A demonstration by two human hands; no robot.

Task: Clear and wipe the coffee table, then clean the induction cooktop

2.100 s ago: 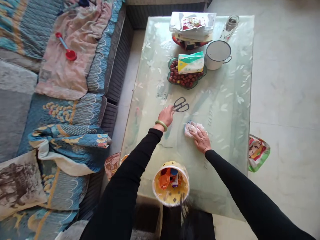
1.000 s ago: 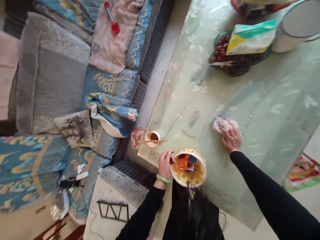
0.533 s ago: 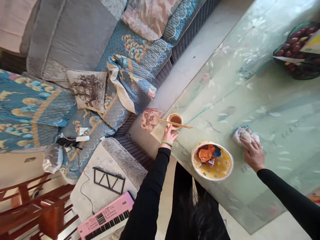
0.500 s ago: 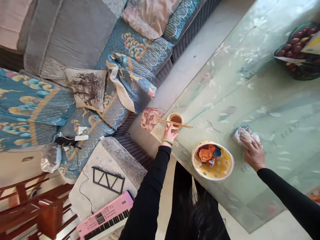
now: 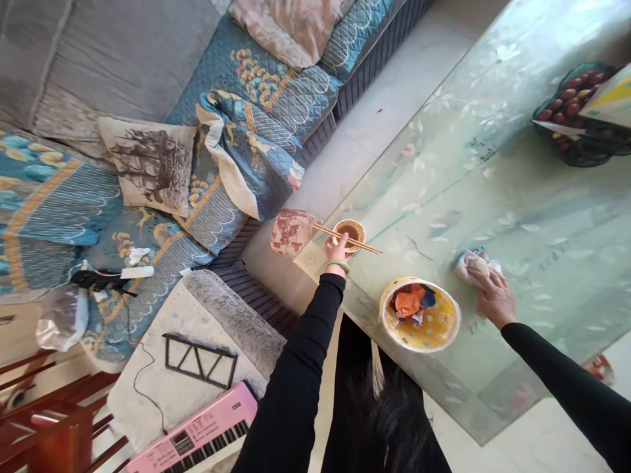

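Chopsticks point(image 5: 367, 247) of pale wood lie across a small bowl point(image 5: 355, 242) of brown liquid, right at your left grip point(image 5: 336, 251). Your fingertips point(image 5: 340, 240) touch them, but the view doesn't show whether that grip is clamped on them. Your right grip point(image 5: 494, 297) is closed down on a crumpled cloth point(image 5: 470, 266), pressing it to the glass desk point(image 5: 522, 197). Between the two grips sits a yellow dotted bowl point(image 5: 436, 338) holding orange and blue scraps point(image 5: 409, 301). Well ahead of the right grip is a dish of red dates point(image 5: 582, 161).
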